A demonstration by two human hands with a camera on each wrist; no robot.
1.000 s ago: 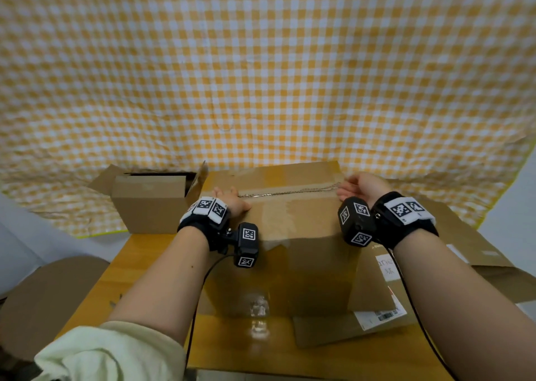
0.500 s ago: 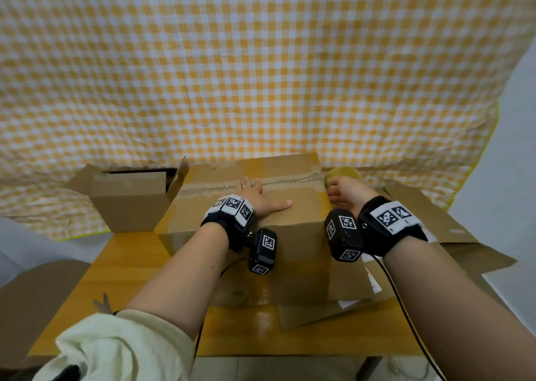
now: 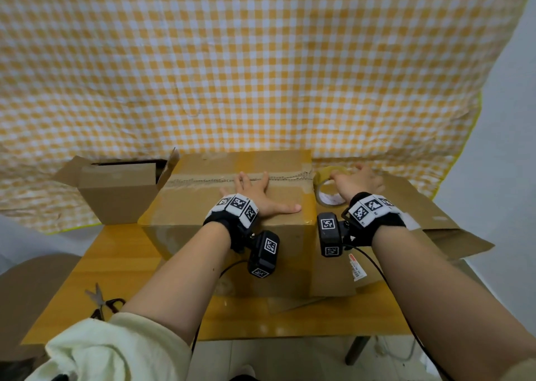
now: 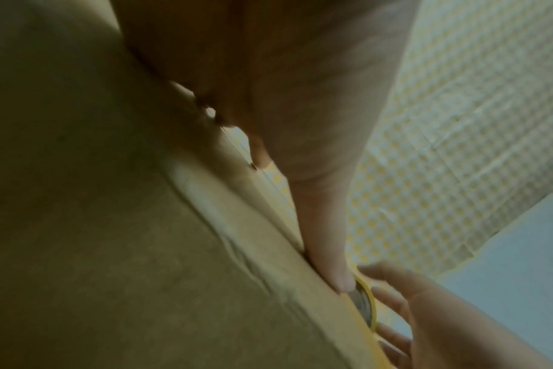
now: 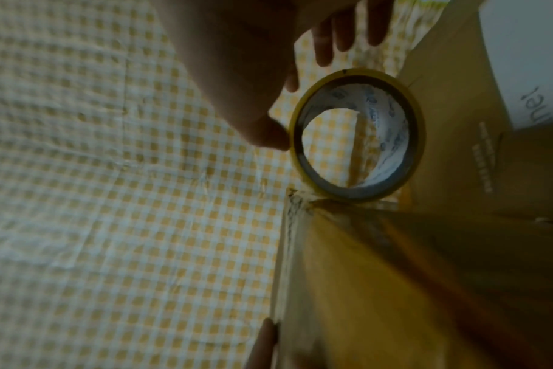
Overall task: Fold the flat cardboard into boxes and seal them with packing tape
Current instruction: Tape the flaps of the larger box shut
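A large brown cardboard box (image 3: 197,206) stands on the wooden table, with tape along its top seam. My left hand (image 3: 256,190) lies flat on the box top, fingers spread over the seam; the left wrist view shows its thumb (image 4: 325,249) pressed on the cardboard. A roll of yellowish packing tape (image 3: 326,190) sits at the top right edge of the box, its tape stuck to the corner. My right hand (image 3: 358,179) is over the roll. Its thumb (image 5: 267,134) touches the rim of the roll (image 5: 392,124), and its other fingers reach straight past it.
A smaller box (image 3: 119,190) with its flaps open stands at the left. Flat cardboard (image 3: 441,221) lies to the right, under my right arm. Scissors (image 3: 100,302) lie near the table's front left corner. A yellow checked cloth (image 3: 261,76) hangs behind.
My left hand slid right along the box top to its middle. My right hand carried the roll past the box's right edge, and its fingers have spread out.
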